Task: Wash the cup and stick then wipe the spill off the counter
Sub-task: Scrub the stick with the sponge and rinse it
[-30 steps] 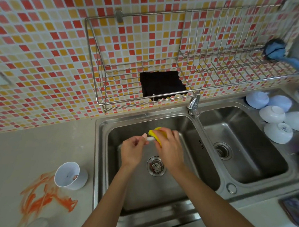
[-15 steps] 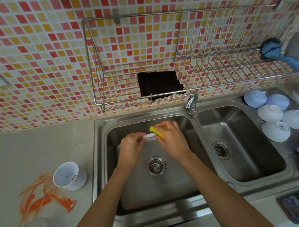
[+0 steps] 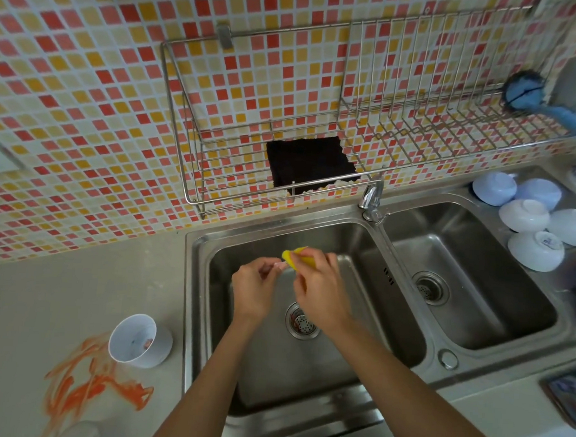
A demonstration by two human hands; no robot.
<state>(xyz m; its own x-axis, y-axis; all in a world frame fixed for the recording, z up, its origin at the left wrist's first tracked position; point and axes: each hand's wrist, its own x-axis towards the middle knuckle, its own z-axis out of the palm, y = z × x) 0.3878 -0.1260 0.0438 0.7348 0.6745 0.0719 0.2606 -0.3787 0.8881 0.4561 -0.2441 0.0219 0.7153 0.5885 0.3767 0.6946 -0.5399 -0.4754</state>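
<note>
Over the left sink basin (image 3: 358, 320), my left hand (image 3: 255, 289) pinches a short pale stick (image 3: 278, 266), most of it hidden by the fingers. My right hand (image 3: 320, 289) grips a yellow sponge (image 3: 298, 256) pressed against the stick's free end. A white cup (image 3: 139, 340) lies tipped on its side on the counter, left of the sink, with a reddish trace inside. An orange spill (image 3: 85, 381) is smeared over the counter beside and below the cup.
A wire rack (image 3: 317, 120) on the tiled wall holds a dark cloth (image 3: 309, 163). The tap (image 3: 371, 197) stands between the two basins. Several white bowls (image 3: 527, 228) sit upside down at the right, a blue brush (image 3: 529, 93) above them. A phone (image 3: 566, 395) lies at the lower right.
Both hands stayed over the left basin. My right hand slid the sponge along the stick, back toward my left hand. The camera view shifted slightly.
</note>
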